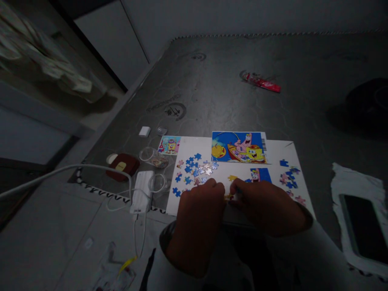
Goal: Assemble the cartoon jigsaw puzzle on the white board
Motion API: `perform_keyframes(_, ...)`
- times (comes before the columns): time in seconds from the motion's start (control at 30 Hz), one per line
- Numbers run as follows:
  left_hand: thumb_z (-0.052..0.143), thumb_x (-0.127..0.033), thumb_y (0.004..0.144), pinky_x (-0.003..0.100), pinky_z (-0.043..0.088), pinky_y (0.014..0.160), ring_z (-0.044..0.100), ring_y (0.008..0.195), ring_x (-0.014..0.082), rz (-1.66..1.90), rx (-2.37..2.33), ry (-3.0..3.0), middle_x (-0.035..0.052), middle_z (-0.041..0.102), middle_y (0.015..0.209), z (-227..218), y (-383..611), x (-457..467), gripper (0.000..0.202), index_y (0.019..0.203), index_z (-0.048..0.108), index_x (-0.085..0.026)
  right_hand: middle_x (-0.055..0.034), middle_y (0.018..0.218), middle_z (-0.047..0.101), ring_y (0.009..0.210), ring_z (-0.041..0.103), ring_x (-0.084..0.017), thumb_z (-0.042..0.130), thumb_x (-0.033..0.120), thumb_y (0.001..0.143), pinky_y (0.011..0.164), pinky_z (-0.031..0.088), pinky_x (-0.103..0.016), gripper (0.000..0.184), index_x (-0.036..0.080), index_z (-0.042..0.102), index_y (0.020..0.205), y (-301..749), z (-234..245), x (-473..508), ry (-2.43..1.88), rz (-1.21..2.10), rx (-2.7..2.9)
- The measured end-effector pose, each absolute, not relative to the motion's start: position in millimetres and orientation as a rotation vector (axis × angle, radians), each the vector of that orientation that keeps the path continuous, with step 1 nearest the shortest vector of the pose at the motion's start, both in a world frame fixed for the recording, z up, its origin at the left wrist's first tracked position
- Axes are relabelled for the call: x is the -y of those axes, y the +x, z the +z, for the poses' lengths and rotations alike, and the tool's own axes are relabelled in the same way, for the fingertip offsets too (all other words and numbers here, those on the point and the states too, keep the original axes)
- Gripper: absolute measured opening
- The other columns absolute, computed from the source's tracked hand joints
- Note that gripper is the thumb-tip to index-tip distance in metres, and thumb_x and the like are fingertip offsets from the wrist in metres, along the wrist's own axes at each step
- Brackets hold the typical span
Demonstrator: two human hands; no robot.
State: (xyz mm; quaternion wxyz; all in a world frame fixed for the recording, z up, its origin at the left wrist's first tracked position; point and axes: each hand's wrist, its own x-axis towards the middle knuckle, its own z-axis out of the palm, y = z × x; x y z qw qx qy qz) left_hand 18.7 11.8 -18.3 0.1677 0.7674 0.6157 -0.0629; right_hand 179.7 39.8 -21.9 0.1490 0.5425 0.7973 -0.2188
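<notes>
My left hand (204, 206) is closed low over the white board (242, 169), its fingertips at a small yellow jigsaw piece (226, 197). From the other side, my right hand (260, 200) pinches at the same spot, thumb and fingers pressed together. Just above the fingers lies a loose yellow jigsaw piece (232, 178). A partly joined section of puzzle (263, 174) shows behind my right hand, which hides its lower part. The picture card (238, 147) with cartoon characters in a boat rests at the board's top. Loose blue and pink pieces (194, 167) spread left of my hands.
More pieces (289, 178) lie on the board's right side. To the left are clear plastic containers (153, 157), a brown case (123, 166) and a white power bank (142, 192) with cables. A phone (363, 226) lies at right, a red wrapper (263, 83) farther back.
</notes>
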Motion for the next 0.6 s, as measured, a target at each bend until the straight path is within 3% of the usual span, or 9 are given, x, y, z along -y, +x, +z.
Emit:
perform_keyframes(0.33,0.055,-0.02,0.093,0.032,0.043,0.057,0.071,0.077,0.0251,-0.208,-1.766,2.158,0.0021,0.073,0.091,-16.5,19.4,-13.5,0.015,0.09,0.069,-0.025,-0.0077,0.085,0.076,0.075,0.071,-0.024,0.055,0.026,0.091,0.056,0.036,-0.03,0.017,0.024,0.064,0.105,176.3,-20.7,-38.3,1.557,-0.592,-2.255)
perform_keyframes(0.6,0.057,-0.023,0.092,0.031,0.043,0.057,0.072,0.077,0.0253,-0.276,-1.771,2.143,0.0023,0.073,0.092,-13.0,20.9,-17.8,0.013,0.091,0.07,-0.026,-0.0066,0.081,0.074,0.071,0.071,-0.024,0.057,0.027,0.089,0.052,0.031,-0.029,0.029,0.027,0.061,0.117,180.9,-24.1,-36.2,1.568,-0.571,-2.377)
